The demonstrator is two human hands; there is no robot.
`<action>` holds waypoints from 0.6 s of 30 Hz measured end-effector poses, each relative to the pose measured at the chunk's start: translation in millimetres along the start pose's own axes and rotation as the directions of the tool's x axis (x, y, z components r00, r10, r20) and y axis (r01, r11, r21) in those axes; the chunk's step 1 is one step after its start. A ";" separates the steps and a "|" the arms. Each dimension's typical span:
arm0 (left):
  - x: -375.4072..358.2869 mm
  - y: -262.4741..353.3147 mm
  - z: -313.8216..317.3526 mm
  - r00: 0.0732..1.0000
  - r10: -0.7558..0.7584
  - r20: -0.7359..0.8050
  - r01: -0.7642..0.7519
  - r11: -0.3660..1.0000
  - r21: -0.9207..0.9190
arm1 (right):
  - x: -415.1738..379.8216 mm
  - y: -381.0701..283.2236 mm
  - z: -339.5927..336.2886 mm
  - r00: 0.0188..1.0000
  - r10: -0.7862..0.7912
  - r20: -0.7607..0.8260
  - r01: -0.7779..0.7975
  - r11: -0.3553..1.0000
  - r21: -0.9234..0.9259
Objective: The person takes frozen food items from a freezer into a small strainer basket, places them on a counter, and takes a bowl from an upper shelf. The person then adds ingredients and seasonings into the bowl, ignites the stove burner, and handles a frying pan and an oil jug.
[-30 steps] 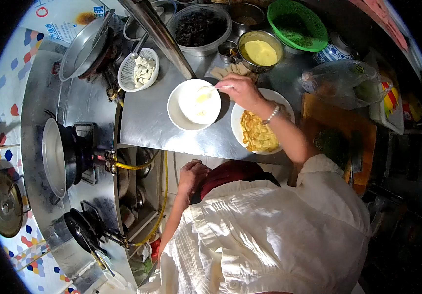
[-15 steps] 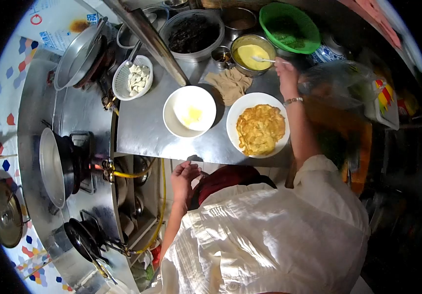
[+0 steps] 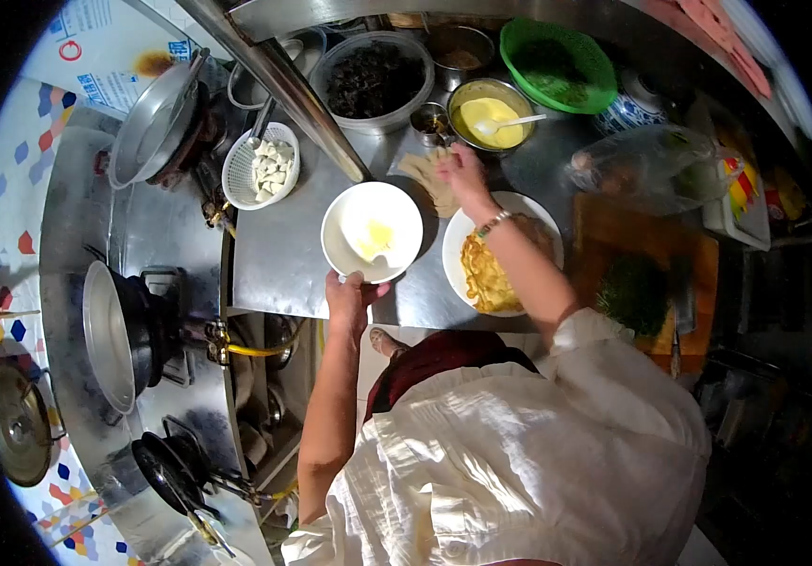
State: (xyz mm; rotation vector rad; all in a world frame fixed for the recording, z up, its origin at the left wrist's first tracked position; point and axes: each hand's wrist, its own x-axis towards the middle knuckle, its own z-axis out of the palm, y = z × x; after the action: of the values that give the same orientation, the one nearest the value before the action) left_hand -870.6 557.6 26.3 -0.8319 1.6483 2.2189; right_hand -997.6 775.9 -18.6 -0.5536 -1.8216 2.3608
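My left hand (image 3: 353, 296) grips the near rim of a white bowl (image 3: 338, 231), which has a little yellow liquid in it. My right hand (image 3: 465, 179) hovers at the edge of a crumpled tan cloth (image 3: 425, 179), fingers apart, just below a small metal cup (image 3: 429, 121). I see nothing held in it. A white plastic spoon (image 3: 516, 122) rests in a metal bowl of yellow batter (image 3: 477, 111). Under my right forearm lies a white plate (image 3: 454, 247) with a golden fried egg pancake (image 3: 487, 276), partly hidden by the arm.
A white basket (image 3: 234, 179) of white chunks stands at the left, near a slanting metal post (image 3: 307, 104). Behind are a tub of dark food (image 3: 373, 80) and a green basin (image 3: 604, 66). Rightward, a cutting board (image 3: 703, 255) bears chopped greens and a knife. Stove pans (image 3: 104, 330) line the left.
My right hand has let go of the spoon, leaving it in the batter bowl, and moved left over the cloth. My left hand has come up to the white bowl's rim.
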 end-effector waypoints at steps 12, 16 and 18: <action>10.7 18.1 -42.7 0.978 0.090 -0.187 -0.084 0.996 0.043 | 47.2 29.4 28.2 0.979 0.102 -0.177 -0.096 0.995 0.041; 15.8 25.2 -48.3 0.989 0.087 -0.123 -0.092 0.995 -0.031 | 42.4 22.6 27.2 0.968 0.195 -0.159 -0.186 0.980 0.071; 9.4 26.8 -48.6 0.992 0.045 -0.122 -0.055 0.995 -0.078 | 34.9 19.1 21.0 0.975 0.200 -0.102 -0.189 0.976 0.113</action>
State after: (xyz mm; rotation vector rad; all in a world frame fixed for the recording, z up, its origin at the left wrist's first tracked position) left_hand -877.8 502.1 32.6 -0.9726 1.6584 2.3250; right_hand -1034.7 762.0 -39.9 -0.8696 -1.6562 2.4716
